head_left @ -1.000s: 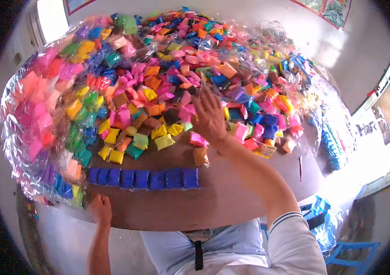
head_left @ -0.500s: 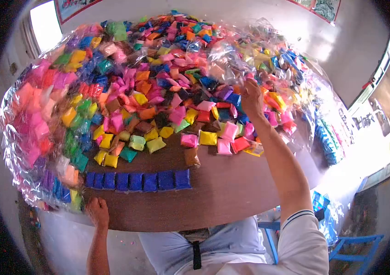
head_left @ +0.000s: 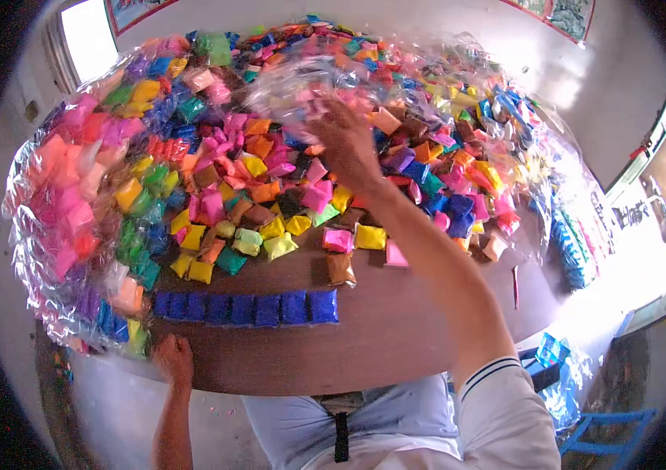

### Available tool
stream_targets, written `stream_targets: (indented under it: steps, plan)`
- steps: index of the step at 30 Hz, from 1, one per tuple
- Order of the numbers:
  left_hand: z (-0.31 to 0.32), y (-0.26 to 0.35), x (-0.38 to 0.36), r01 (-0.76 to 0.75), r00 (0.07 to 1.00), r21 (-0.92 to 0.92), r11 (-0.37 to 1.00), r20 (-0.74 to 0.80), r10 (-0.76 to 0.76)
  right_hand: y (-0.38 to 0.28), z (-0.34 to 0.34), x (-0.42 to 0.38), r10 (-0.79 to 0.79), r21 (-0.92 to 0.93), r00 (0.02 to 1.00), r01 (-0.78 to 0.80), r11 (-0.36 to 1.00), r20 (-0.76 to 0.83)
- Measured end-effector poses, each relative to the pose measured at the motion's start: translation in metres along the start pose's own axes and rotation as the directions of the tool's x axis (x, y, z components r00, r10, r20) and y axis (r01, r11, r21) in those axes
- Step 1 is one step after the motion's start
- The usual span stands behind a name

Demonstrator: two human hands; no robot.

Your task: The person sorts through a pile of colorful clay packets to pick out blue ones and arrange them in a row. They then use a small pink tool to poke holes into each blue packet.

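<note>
My right hand [head_left: 344, 145] reaches over the middle of the heap of small colored packets [head_left: 270, 168]. Its fingers are closed on a crumpled clear plastic bag [head_left: 290, 90], which is blurred by motion. My left hand [head_left: 173, 359] rests at the table's near left edge with its fingers curled; whether it holds anything is hidden. Just above it, a row of dark blue packets [head_left: 243, 309] lies side by side on the brown table [head_left: 270, 360]. A brown packet [head_left: 341, 269] lies above the right end of the row.
Clear plastic wrapping [head_left: 31, 258] surrounds packets on the left. More plastic bags [head_left: 536, 157] lie at the right. A blue stool [head_left: 607, 427] stands on the floor at the lower right, near a blue bag [head_left: 560, 384]. Framed pictures hang on the back wall.
My right hand has moved left across the heap, carrying the clear bag along. Packets at the right that were under my arm now show. The view has shifted slightly.
</note>
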State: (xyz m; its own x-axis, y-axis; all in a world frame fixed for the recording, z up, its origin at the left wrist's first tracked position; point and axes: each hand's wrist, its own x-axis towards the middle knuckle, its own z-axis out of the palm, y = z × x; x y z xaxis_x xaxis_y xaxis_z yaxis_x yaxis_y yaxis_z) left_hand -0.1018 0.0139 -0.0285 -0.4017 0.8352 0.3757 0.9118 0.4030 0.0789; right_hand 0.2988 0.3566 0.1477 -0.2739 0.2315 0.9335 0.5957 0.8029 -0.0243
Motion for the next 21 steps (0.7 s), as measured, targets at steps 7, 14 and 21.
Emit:
stream_targets:
  steps: [7, 14, 21]
  plan:
    - [-0.019, 0.026, 0.004, -0.054, 0.990, -0.089, 0.995, -0.137, 0.042, -0.079, 0.075, -0.036, 0.217, -0.020, 0.962, -0.216, 0.976, 0.165]
    - [-0.005, 0.011, 0.003, 0.010, 1.000, -0.093, 0.996, 0.026, -0.007, -0.017, 0.044, -0.076, 0.387, -0.188, 0.895, -0.350, 0.918, 0.221]
    - [-0.001, 0.004, 0.000, 0.012, 1.000, -0.076, 0.997, -0.003, -0.012, 0.073, -0.032, -0.105, 0.319, -0.365, 0.837, -0.156, 0.918, 0.445]
